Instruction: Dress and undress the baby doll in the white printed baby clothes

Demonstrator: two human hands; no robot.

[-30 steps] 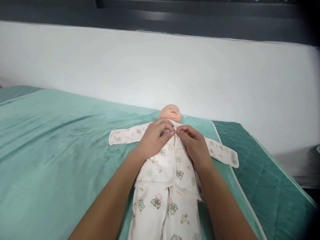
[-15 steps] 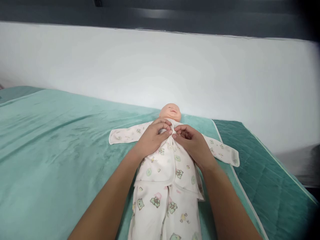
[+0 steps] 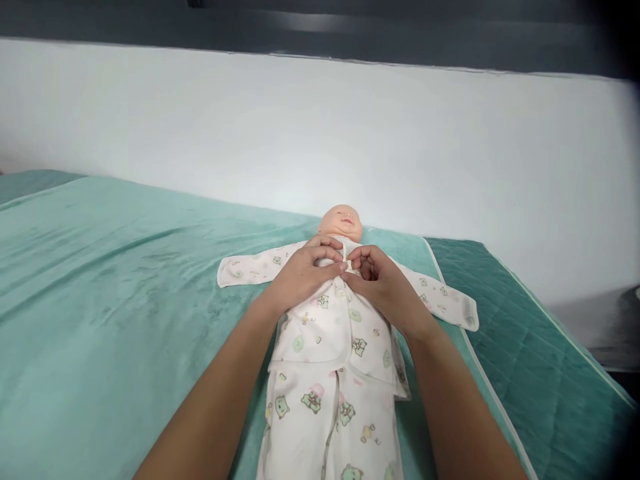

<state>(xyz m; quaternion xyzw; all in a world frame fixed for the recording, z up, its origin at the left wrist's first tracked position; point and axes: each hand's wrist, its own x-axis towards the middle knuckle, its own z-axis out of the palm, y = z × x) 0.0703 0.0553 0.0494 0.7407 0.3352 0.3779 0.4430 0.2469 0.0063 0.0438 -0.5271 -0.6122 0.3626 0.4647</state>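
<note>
A baby doll (image 3: 341, 222) lies on its back with its head toward the wall. It wears a white long-sleeved baby shirt (image 3: 320, 337) printed with small bears, and matching trousers (image 3: 305, 427). At the upper chest, my left hand (image 3: 310, 267) pinches the shirt's front edge between thumb and fingers. My right hand (image 3: 375, 277) meets it there, its thumb and forefinger closed on the other edge of the front opening. The fingertips cover the fastening itself. Both sleeves stretch out sideways, and no doll hands show at the cuffs.
Underneath is a light green blanket (image 3: 125, 300) with a few creases. To the right lies a darker green quilted mattress cover (image 3: 530, 360). A white wall (image 3: 250, 120) rises behind the doll's head, with a dark band (image 3: 400, 33) above it.
Both hands stay at the upper chest. My right thumb and fingers have shifted slightly toward my left hand, and the two shirt edges sit closer together.
</note>
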